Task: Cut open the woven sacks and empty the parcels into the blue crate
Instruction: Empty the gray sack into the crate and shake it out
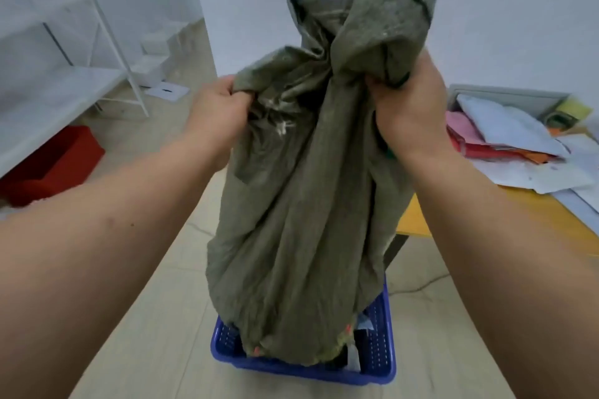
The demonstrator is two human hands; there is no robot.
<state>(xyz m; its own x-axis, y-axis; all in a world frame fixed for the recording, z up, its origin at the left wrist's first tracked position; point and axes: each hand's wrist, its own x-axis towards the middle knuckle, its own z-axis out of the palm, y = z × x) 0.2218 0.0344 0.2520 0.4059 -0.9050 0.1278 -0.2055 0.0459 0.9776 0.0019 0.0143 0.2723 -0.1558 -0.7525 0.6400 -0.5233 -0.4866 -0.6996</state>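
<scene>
A grey-green woven sack (301, 204) hangs upside down over the blue crate (382, 363) on the floor, its open mouth down inside the crate. My left hand (217, 113) grips a bunched fold at the sack's upper left. My right hand (408, 110) grips the bunched upper right corner, and a bit of green shows under its fingers. Parcels (359, 334) show only as pale and dark bits in the crate at the sack's lower right; the sack hides the crate's inside.
A yellow table (418, 220) at the right carries papers and mailers (505, 129). A red bin (55, 162) sits on the floor at the left under a white metal shelf rack (107, 26). Pale tiled floor surrounds the crate.
</scene>
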